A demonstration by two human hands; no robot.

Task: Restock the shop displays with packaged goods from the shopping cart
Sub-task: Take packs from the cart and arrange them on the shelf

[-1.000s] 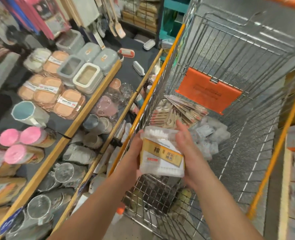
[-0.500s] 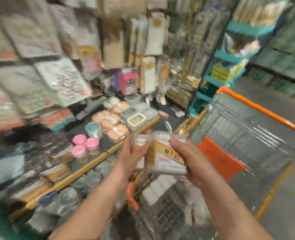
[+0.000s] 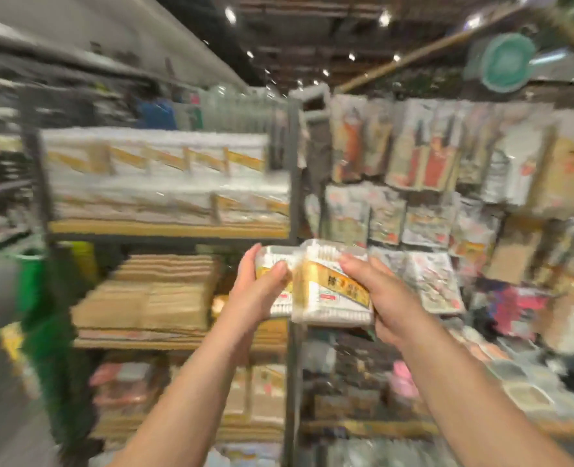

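Both hands are up in front of the shelves, each with a clear pack of cotton swabs. The left hand [image 3: 258,291] grips the left pack [image 3: 273,264], thumb curled over its front. The right hand [image 3: 384,298] clamps the right pack [image 3: 332,294], fingers [image 3: 356,264] wrapped over its top edge. The packs touch side by side, in front of the shelf upright [image 3: 292,183]; similar packs [image 3: 164,170] fill the blurred top shelf.
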